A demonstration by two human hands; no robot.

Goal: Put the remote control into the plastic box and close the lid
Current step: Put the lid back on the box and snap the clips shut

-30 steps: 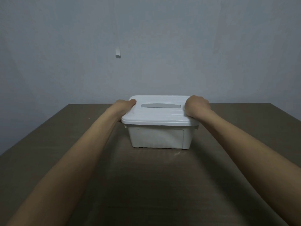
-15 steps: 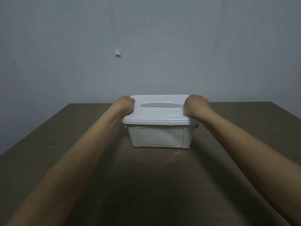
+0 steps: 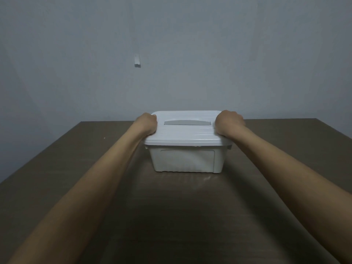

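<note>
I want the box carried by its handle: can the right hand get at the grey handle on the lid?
Probably yes: the right hand rests beside the grey handle on the lid, nothing between.

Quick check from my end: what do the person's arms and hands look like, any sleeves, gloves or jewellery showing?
Both forearms are bare all the way to the bottom of the frame, so no sleeves show. The left hand and right hand have no gloves. No watch, bracelet or ring shows on the parts in view; the fingers are mostly hidden. No markings show in the dim light.

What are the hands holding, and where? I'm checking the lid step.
Both the left hand and right hand grip the lid at its side edges.
</note>
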